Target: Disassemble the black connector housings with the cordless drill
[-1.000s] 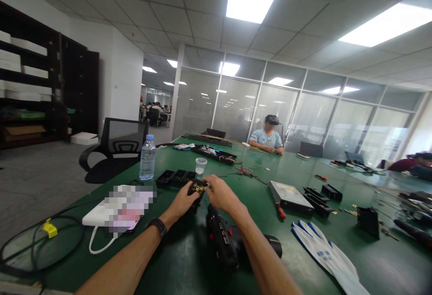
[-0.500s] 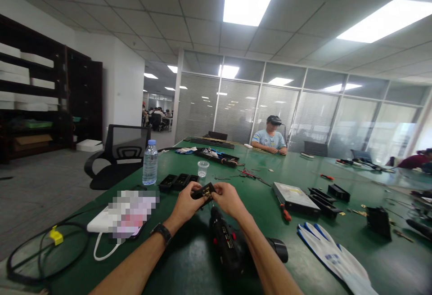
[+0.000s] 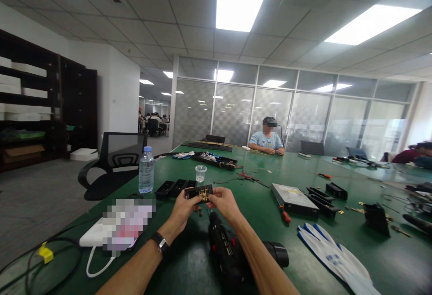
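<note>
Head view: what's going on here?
A person's left hand holds one end of a small black housing; the right hand has its fingers at the other end, beside brass-colored parts. The housing is held up off the green table. A black power drill lies nearer the camera.

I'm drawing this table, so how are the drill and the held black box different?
The left hand holds the black box, but the drill lies on the table. The drill looks bigger than the box. Gold-coloured bits show in the box; the drill has red parts. Both are mostly black.
</note>
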`<state>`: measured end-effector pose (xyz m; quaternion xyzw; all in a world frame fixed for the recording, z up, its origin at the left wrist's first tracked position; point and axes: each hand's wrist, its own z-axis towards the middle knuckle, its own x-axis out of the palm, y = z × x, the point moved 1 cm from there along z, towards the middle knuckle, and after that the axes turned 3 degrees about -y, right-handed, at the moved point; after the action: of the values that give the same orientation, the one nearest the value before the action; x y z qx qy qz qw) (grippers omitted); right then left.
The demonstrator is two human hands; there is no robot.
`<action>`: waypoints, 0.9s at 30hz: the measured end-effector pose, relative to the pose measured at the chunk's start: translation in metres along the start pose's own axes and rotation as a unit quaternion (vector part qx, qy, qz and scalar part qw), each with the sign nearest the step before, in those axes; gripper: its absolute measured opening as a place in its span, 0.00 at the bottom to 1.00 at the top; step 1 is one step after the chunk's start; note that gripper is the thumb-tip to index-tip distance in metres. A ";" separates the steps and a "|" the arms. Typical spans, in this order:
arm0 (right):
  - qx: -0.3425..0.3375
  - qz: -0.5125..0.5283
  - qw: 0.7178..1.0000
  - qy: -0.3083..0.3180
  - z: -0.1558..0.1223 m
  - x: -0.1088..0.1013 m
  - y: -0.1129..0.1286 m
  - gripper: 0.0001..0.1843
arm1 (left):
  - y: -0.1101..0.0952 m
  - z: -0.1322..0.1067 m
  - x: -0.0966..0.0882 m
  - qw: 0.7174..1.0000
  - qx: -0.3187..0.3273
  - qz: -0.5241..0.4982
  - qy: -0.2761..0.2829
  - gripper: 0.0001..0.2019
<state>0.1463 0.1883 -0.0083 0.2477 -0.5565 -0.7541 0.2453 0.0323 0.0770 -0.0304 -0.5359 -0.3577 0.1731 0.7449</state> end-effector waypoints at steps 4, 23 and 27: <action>0.020 0.053 0.998 0.003 -0.003 0.004 -0.002 0.09 | -0.001 -0.002 0.002 0.998 -0.022 -0.058 0.029 0.22; 0.055 0.157 0.985 -0.041 -0.001 0.003 -0.003 0.11 | -0.002 0.002 0.001 0.999 0.025 -0.023 0.000 0.21; 0.056 0.150 0.987 -0.034 -0.001 0.003 -0.003 0.07 | 0.000 0.004 0.001 0.999 0.032 -0.014 -0.005 0.24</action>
<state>0.1447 0.1866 -0.0114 0.1496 -0.6367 -0.6843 0.3224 0.0299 0.0801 -0.0298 -0.5057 -0.3630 0.1763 0.7625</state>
